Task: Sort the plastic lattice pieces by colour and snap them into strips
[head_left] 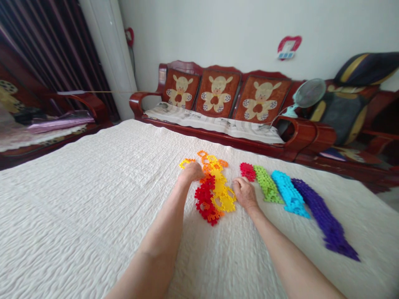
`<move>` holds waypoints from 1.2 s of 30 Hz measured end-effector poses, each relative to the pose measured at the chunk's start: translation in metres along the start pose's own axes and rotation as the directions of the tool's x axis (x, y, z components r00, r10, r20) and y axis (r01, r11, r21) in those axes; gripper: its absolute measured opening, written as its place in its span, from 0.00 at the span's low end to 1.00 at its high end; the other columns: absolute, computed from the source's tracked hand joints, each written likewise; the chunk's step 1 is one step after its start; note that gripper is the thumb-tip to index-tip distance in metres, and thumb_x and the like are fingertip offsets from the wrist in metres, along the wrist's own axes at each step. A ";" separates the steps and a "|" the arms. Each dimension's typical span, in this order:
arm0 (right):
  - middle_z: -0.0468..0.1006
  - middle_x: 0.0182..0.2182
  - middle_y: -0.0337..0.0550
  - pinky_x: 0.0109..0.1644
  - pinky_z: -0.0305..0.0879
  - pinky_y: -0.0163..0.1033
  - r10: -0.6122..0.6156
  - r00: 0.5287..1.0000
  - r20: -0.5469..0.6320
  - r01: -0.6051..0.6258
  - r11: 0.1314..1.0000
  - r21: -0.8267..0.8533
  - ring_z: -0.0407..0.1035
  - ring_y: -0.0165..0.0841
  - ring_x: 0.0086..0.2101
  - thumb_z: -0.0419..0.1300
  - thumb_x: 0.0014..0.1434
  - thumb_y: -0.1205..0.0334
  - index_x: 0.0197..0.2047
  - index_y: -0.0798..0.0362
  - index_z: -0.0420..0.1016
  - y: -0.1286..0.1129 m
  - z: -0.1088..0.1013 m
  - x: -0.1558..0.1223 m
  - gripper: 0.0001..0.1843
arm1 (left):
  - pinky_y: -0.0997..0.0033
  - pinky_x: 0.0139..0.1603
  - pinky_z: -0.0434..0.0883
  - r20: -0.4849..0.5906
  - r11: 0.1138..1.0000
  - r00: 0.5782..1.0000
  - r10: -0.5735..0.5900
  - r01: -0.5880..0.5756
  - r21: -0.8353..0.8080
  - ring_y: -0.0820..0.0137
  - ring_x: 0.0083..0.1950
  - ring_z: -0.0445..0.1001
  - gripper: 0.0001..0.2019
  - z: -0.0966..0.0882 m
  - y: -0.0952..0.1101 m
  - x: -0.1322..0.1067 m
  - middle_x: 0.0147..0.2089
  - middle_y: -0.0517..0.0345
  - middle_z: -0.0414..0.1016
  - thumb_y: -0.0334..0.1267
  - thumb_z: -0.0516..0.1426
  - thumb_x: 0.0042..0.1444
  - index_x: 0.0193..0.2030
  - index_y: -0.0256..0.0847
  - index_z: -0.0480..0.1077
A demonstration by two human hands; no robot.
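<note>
Both my forearms reach forward over a white quilted bedspread (93, 199). My left hand (190, 172) lies curled on the upper left of a loose heap of interlocking plastic pieces (212, 187), touching orange and yellow ones. Red pieces (204, 199) form the heap's lower left part, and yellow pieces (223, 195) lie beside them. My right hand (245, 193) rests with curled fingers against the yellow pieces' right edge. Its fingers hide whether it holds anything, and the same goes for my left hand.
To the right lie a small red cluster (247, 171), a green strip (267, 185), a light blue strip (289, 194) and a purple strip (324, 216). Beyond the bed stand a red wooden sofa (218, 95) and a small fan (308, 93).
</note>
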State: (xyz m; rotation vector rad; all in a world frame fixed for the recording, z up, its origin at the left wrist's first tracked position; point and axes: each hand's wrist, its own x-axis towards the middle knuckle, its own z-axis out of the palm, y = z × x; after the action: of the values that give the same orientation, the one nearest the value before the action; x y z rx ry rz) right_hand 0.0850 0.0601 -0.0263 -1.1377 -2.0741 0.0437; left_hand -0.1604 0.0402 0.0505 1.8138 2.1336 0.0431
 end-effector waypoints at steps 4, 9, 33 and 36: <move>0.75 0.30 0.47 0.42 0.62 0.40 0.008 1.000 0.002 -0.008 1.000 -0.002 0.68 0.37 0.35 0.47 0.59 0.63 0.30 0.52 0.72 -0.001 0.000 0.000 0.13 | 0.69 0.40 0.72 -0.017 0.997 0.998 0.054 -0.055 -0.053 0.63 0.38 0.77 0.14 -0.005 0.007 -0.013 0.35 0.46 0.79 0.39 0.57 0.48 0.39 0.34 0.78; 0.75 0.31 0.47 0.42 0.62 0.39 0.005 1.000 0.005 -0.005 1.000 0.006 0.68 0.36 0.35 0.47 0.60 0.62 0.31 0.52 0.72 -0.001 0.000 -0.001 0.13 | 0.71 0.41 0.73 -0.011 0.999 1.000 0.003 -0.004 -0.051 0.62 0.43 0.78 0.16 0.001 0.011 -0.012 0.40 0.44 0.79 0.34 0.56 0.48 0.44 0.34 0.76; 0.75 0.32 0.46 0.42 0.62 0.40 0.020 1.000 0.012 -0.020 0.999 0.048 0.68 0.36 0.35 0.50 0.58 0.63 0.30 0.52 0.72 -0.001 0.000 -0.001 0.10 | 0.66 0.48 0.72 -0.067 0.998 0.997 -0.038 0.034 -0.056 0.58 0.48 0.77 0.16 -0.001 0.005 -0.005 0.45 0.40 0.79 0.34 0.57 0.50 0.45 0.35 0.76; 0.75 0.31 0.46 0.42 0.62 0.39 0.018 1.000 0.001 -0.018 0.999 0.050 0.68 0.36 0.35 0.50 0.58 0.63 0.30 0.52 0.72 -0.001 0.000 -0.001 0.10 | 0.66 0.48 0.72 -0.045 0.999 0.999 -0.015 0.013 -0.045 0.58 0.48 0.77 0.16 0.006 0.008 -0.005 0.44 0.42 0.79 0.34 0.58 0.49 0.46 0.37 0.76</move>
State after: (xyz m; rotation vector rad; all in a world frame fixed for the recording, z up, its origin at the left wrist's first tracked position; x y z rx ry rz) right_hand 0.0846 0.0583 -0.0266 -1.1261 -2.0524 0.1043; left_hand -0.1504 0.0355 0.0477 1.7887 2.1587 0.1288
